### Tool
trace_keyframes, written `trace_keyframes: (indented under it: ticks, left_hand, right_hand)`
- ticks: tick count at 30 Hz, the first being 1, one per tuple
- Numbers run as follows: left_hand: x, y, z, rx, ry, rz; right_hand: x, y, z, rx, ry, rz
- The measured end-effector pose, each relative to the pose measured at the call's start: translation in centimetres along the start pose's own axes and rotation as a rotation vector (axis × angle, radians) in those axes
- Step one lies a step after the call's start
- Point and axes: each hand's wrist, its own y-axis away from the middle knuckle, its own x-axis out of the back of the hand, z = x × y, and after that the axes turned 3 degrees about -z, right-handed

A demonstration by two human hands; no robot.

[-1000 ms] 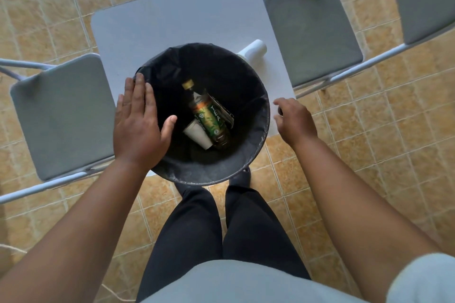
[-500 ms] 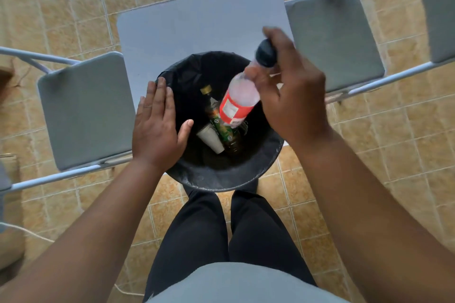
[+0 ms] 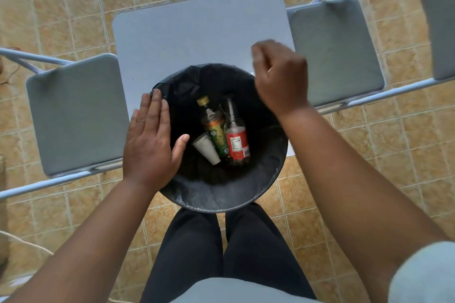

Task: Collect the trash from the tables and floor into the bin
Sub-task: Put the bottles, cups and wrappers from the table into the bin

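Observation:
A round black bin (image 3: 221, 194) lined with a black bag stands in front of my legs, against the near edge of a small grey table (image 3: 197, 32). Inside lie a green-labelled bottle (image 3: 215, 130), a clear bottle with a red label (image 3: 236, 141) and a white paper cup (image 3: 206, 149). My left hand (image 3: 150, 140) lies flat on the bin's left rim, fingers together and thumb out, holding nothing. My right hand (image 3: 280, 79) hovers above the bin's right rim, fingers loosely curled, nothing in it.
Grey folding chairs flank the table, one on the left (image 3: 76, 115) and one on the right (image 3: 334, 49), with white metal frames. Another chair back (image 3: 440, 19) shows at the far right. The floor is tan tile. A white cord (image 3: 24, 241) lies at lower left.
My right hand picked the red-labelled bottle up from the table, held it over the bin, then let it go. It now lies in the bin beside the green bottle.

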Motion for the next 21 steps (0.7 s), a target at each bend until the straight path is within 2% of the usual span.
trace_keyframes:
  ticks: [2,3,5,7,9,13,16,18,21]
  left_hand:
    - [-0.1,0.0,0.0,0.002,-0.005,0.003]
    - [-0.1,0.0,-0.1,0.003,-0.003,0.007]
    - [-0.2,0.0,-0.1,0.006,0.000,0.013]
    - [-0.3,0.0,-0.1,0.007,0.000,0.021]
    - [-0.3,0.1,-0.1,0.005,0.000,0.025]
    - [-0.3,0.1,-0.1,0.005,-0.002,0.014]
    - [-0.2,0.2,0.0,0.013,0.002,0.010]
    - [-0.1,0.1,0.0,0.016,0.008,0.006]
    - [0.0,0.1,0.0,0.016,0.007,0.003]
  right_hand:
    - [-1.5,-2.1,3.8,-0.116,0.106,-0.077]
    - [-2.7,-2.8,5.7,-0.168,0.192,-0.205]
    - [-5.8,-3.1,8.9,-0.205,0.424,-0.615]
    - [-8.5,-2.4,11.1,-0.124,0.674,-0.936]
    - [-10.4,-1.5,12.5,-0.030,0.813,-1.028]
    - [-11.2,-0.6,12.7,0.119,0.873,-0.959]
    - [-9.2,-0.6,11.3,0.050,0.769,-0.863]
    - [-6.6,-0.9,10.1,-0.112,0.518,-0.678]
    - [-0.3,-1.2,6.0,-0.194,0.134,-0.177]
